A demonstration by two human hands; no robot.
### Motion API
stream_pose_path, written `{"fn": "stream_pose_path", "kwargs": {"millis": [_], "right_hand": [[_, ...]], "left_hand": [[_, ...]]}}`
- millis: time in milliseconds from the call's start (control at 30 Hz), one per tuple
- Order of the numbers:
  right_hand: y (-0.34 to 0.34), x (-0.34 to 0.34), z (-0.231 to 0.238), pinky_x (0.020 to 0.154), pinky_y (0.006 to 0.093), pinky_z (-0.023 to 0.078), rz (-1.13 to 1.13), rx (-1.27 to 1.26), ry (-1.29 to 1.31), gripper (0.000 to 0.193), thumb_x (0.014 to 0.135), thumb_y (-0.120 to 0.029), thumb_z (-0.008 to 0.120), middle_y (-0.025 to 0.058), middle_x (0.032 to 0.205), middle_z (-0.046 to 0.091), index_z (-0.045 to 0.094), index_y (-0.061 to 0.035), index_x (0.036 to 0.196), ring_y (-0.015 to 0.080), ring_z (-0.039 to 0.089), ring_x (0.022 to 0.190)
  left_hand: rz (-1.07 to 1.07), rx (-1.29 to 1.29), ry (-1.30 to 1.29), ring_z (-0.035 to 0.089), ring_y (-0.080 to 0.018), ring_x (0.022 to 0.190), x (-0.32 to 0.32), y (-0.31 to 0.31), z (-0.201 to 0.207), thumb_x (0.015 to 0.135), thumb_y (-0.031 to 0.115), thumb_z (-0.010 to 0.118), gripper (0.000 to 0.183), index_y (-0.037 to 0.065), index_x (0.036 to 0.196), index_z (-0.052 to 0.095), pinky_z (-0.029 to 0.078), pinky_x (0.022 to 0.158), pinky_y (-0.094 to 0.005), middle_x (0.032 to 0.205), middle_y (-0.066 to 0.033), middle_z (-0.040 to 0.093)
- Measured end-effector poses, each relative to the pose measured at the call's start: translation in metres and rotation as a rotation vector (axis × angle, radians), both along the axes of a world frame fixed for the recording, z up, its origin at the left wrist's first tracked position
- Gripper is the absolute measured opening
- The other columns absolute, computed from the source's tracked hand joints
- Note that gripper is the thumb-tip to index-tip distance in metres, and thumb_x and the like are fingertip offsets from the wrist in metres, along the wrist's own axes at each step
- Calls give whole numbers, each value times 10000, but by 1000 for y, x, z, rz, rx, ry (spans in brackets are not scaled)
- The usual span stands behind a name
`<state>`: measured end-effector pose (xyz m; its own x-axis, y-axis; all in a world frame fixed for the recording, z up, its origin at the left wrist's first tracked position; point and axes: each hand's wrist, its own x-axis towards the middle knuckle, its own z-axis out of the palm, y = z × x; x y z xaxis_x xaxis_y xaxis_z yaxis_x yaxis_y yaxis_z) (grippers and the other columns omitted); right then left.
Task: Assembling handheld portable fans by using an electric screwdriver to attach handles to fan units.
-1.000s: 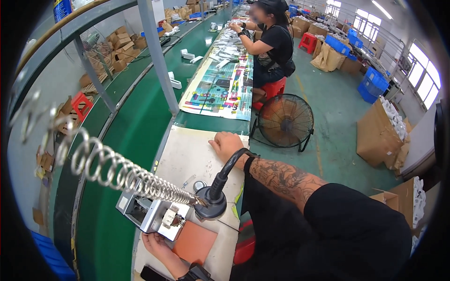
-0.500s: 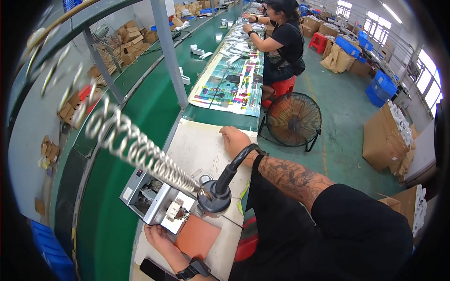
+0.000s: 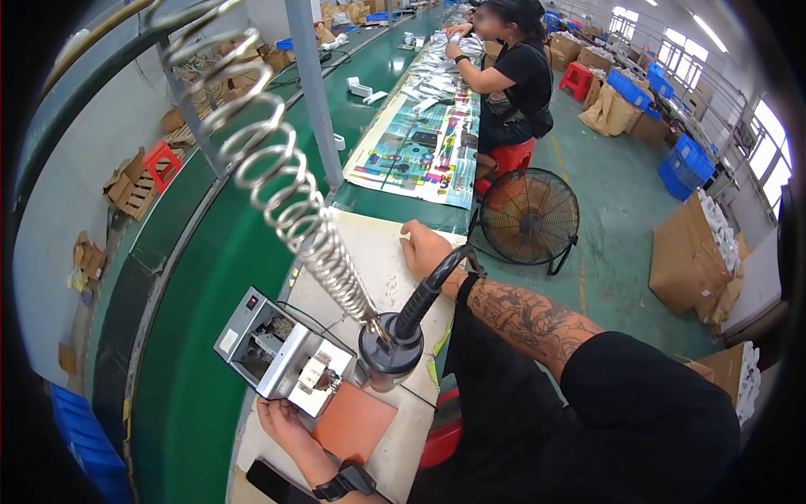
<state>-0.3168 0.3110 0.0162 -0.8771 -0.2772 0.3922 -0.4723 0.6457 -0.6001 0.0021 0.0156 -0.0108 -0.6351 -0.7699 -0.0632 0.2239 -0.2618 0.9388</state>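
**Two hands rest at a soldering bench beside the green conveyor**

The green conveyor belt (image 3: 210, 277) runs the length of the hall along the left, with a grey upright post (image 3: 312, 92) rising from its edge. On the green floor to the right stands a round black floor fan (image 3: 529, 220), near a red stool where another person (image 3: 512, 76) in black sits at a bench spread with colourful printed sheets (image 3: 416, 147). Cardboard boxes (image 3: 693, 256) stand farther right.

The pale worktable (image 3: 374, 260) lies in the middle. On it sits a metal box-shaped machine (image 3: 281, 353), its open front showing small parts; an orange mat (image 3: 353, 420) lies just beside it. A black soldering-iron stand (image 3: 390, 357) touches the machine's right side, its silver coiled spring holder (image 3: 277, 176) rising up and left, and a black iron handle (image 3: 428, 290) leaning out to the right.

The right hand (image 3: 424, 248), on a tattooed forearm, lies loosely curled on the tabletop, gripping nothing. The left hand (image 3: 281, 420), with a black wrist watch (image 3: 344, 480), touches the machine's lower edge; whether its fingers pinch anything, I cannot tell.
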Motion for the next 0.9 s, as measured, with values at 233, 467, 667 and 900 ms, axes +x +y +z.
{"fn": "stream_pose_path", "kwargs": {"millis": [233, 467, 667, 900], "right_hand": [[-2, -2, -5, 790, 493, 543, -13, -22, 76, 176, 996, -112, 659, 210, 1014, 679, 601, -42, 1146, 413, 687, 895], [3, -7, -16, 872, 503, 557, -31, 9, 84, 164, 1023, -158, 630, 208, 1092, 675, 649, -61, 1153, 438, 687, 986], [-5, 0, -12, 846, 487, 569, 0, 59, 140, 164, 980, -72, 636, 195, 1037, 692, 674, -49, 1138, 432, 689, 979], [-17, -26, -67, 838, 472, 574, -325, 239, 238, 162, 953, -41, 659, 197, 1045, 714, 674, -39, 1114, 426, 704, 971]], "left_hand": [[-4, 3, -10, 705, -143, 1010, 1, 1, 5, 1098, 155, 524, 217, 41, 1245, 635, 552, 903, -281, 1132, -60, 715], [69, 16, -34, 636, -73, 861, -9, 14, 17, 1084, 135, 511, 117, 71, 1129, 599, 462, 741, -232, 1006, -9, 684], [67, 6, -41, 648, -78, 877, 0, 4, 11, 1086, 138, 512, 122, 69, 1134, 600, 476, 752, -235, 1003, -12, 687], [64, 31, -21, 656, -87, 886, -11, 13, 16, 1086, 121, 510, 124, 69, 1148, 603, 492, 765, -243, 1005, -18, 690]]}}
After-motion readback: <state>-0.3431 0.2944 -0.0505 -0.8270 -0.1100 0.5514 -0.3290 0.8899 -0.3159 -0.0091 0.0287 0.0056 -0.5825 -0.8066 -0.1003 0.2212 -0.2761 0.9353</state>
